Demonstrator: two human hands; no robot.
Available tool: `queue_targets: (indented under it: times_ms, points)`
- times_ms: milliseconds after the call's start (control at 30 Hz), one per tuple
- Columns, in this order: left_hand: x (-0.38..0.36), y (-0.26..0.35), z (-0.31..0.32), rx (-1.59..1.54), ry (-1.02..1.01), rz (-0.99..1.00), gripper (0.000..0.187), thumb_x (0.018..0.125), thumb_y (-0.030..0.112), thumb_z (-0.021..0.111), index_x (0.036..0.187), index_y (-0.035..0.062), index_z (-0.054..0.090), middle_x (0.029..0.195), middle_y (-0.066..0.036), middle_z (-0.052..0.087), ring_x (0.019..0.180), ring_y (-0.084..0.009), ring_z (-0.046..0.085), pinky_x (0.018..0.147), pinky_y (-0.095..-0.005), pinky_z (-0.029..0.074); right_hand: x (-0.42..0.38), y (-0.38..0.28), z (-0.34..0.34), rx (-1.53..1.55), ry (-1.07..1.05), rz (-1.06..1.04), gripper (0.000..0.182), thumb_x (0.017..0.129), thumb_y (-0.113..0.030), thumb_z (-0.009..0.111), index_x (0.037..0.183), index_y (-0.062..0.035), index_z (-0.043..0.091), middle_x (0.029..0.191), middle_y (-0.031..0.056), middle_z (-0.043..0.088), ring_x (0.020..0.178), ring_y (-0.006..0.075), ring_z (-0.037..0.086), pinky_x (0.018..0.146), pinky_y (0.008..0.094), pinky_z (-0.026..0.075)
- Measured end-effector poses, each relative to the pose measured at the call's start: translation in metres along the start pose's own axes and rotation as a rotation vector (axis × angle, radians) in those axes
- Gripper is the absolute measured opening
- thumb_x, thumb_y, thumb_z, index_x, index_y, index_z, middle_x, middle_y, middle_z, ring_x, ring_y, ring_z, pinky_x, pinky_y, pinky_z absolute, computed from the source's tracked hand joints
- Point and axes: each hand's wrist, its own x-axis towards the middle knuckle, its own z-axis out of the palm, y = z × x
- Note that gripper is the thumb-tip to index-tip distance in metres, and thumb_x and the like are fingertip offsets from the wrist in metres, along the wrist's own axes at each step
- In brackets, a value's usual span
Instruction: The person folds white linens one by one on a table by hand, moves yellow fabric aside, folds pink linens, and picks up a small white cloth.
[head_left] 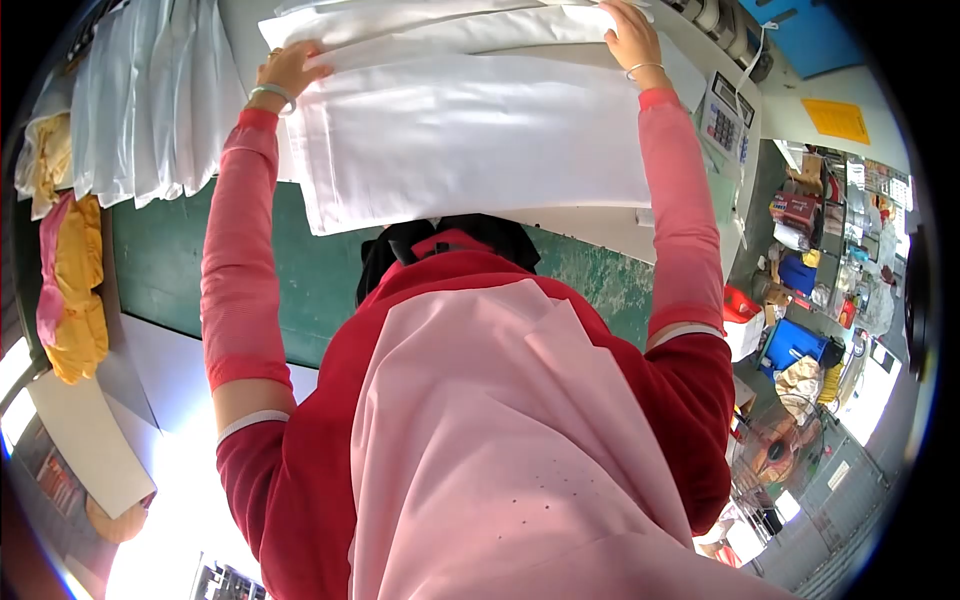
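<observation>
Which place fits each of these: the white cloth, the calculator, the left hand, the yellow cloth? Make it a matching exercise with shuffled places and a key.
1. White cloth
2. Calculator
3. Left hand
4. Yellow cloth

A. At the far left, below the pale hanging sheets
B. Stretching between the two hands
C. Just right of the right forearm
D. At the white cloth's left edge

Pairs: 1-B, 2-C, 3-D, 4-A

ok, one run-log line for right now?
left hand: on white cloth, left edge | right hand: on cloth, far right | cloth: layered, creased | calculator: right of cloth
</observation>
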Motion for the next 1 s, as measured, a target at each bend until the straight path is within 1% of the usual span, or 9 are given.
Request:
queue_targets:
  times_ms: [67, 167, 200, 333, 433, 600, 833, 933, 1000]
  points:
    - [0.006, -0.021, 0.009, -0.077, -0.036, 0.004, 0.030, 0.078, 0.030, 0.060, 0.096, 0.0065, 0.059, 0.090, -0.008, 0.063, 0.089, -0.0226, 0.059, 0.081, -0.0333, 0.043, -0.004, 0.026, 0.020, -0.094, -0.058, -0.015, 0.028, 0.073, -0.007, 0.057, 0.101, -0.0046, 0.059, 0.083, 0.0098, 0.058, 0.083, 0.0251, 0.056, 0.076, 0.0293, 0.044]
    - [0.017, -0.064, 0.001, -0.304, -0.328, 0.093, 0.029, 0.075, 0.025, 0.063, 0.099, 0.0088, 0.058, 0.090, -0.008, 0.061, 0.084, -0.0215, 0.057, 0.076, -0.0327, 0.044, -0.008, 0.044, 0.018, -0.146, -0.581, 0.217, 0.024, 0.078, -0.017, 0.058, 0.101, -0.0132, 0.059, 0.102, 0.0064, 0.058, 0.096, 0.0224, 0.055, 0.082, 0.0327, 0.043]
    - [0.012, -0.068, -0.004, -0.392, -0.266, 0.109, 0.026, 0.074, 0.020, 0.066, 0.094, 0.0058, 0.058, 0.084, -0.007, 0.059, 0.077, -0.0179, 0.055, 0.071, -0.0289, 0.045, -0.016, 0.050, 0.018, -0.068, -0.515, 0.224, 0.016, 0.074, -0.016, 0.059, 0.089, -0.0162, 0.062, 0.093, 0.0024, 0.058, 0.087, 0.0274, 0.056, 0.080, 0.0345, 0.043]
    - [0.001, -0.084, -0.047, -0.683, -0.014, 0.144, 0.025, 0.078, 0.023, 0.065, 0.094, 0.0045, 0.058, 0.083, -0.004, 0.058, 0.078, -0.0136, 0.054, 0.070, -0.0253, 0.044, -0.011, 0.068, -0.018, 0.373, -0.237, 0.242, 0.015, 0.076, -0.016, 0.058, 0.090, -0.0103, 0.063, 0.093, 0.0036, 0.062, 0.086, 0.0196, 0.059, 0.074, 0.0291, 0.046]
    - [-0.004, -0.080, -0.110, -0.587, 0.169, 0.178, 0.028, 0.079, 0.025, 0.065, 0.096, 0.0043, 0.058, 0.084, -0.002, 0.057, 0.079, -0.0110, 0.053, 0.073, -0.0210, 0.043, 0.006, 0.068, -0.068, 0.383, -0.114, 0.361, 0.020, 0.082, -0.022, 0.058, 0.097, -0.0089, 0.062, 0.093, 0.0037, 0.064, 0.085, 0.0093, 0.057, 0.075, 0.0237, 0.044]
    - [-0.077, 0.000, -0.161, -0.741, 0.434, 0.207, 0.011, 0.077, 0.003, 0.061, 0.085, 0.0028, 0.054, 0.096, -0.006, 0.060, 0.090, -0.0134, 0.055, 0.079, -0.0225, 0.043, -0.010, 0.031, -0.154, 0.280, 0.199, 0.469, 0.016, 0.080, -0.017, 0.060, 0.092, -0.0072, 0.064, 0.094, 0.0035, 0.065, 0.087, 0.0107, 0.058, 0.077, 0.0239, 0.044]
    - [-0.199, 0.056, -0.066, -0.431, 0.266, 0.179, 0.024, 0.061, -0.012, 0.052, 0.076, 0.0054, 0.050, 0.104, -0.012, 0.057, 0.104, -0.0249, 0.052, 0.078, -0.0317, 0.046, -0.179, -0.014, -0.159, 0.268, -0.023, 0.469, 0.011, 0.075, -0.005, 0.059, 0.082, -0.0075, 0.066, 0.098, 0.0054, 0.062, 0.100, 0.0223, 0.055, 0.088, 0.0317, 0.041]
    - [-0.226, 0.051, -0.005, -0.220, -0.024, 0.135, 0.028, 0.059, -0.011, 0.051, 0.079, 0.0088, 0.053, 0.113, -0.008, 0.054, 0.116, -0.0295, 0.044, 0.094, -0.0458, 0.033, -0.234, -0.030, -0.142, 0.152, -0.282, 0.452, 0.018, 0.071, -0.001, 0.056, 0.084, -0.0096, 0.066, 0.100, 0.0074, 0.059, 0.103, 0.0248, 0.052, 0.089, 0.0337, 0.039]
    - [-0.226, 0.047, -0.001, -0.100, 0.031, 0.087, 0.030, 0.060, -0.009, 0.051, 0.082, 0.0102, 0.055, 0.116, -0.007, 0.052, 0.118, -0.0290, 0.042, 0.096, -0.0460, 0.031, -0.238, -0.038, -0.138, 0.161, -0.281, 0.516, 0.021, 0.069, 0.000, 0.054, 0.083, -0.0102, 0.066, 0.100, 0.0083, 0.059, 0.101, 0.0259, 0.052, 0.088, 0.0345, 0.040]
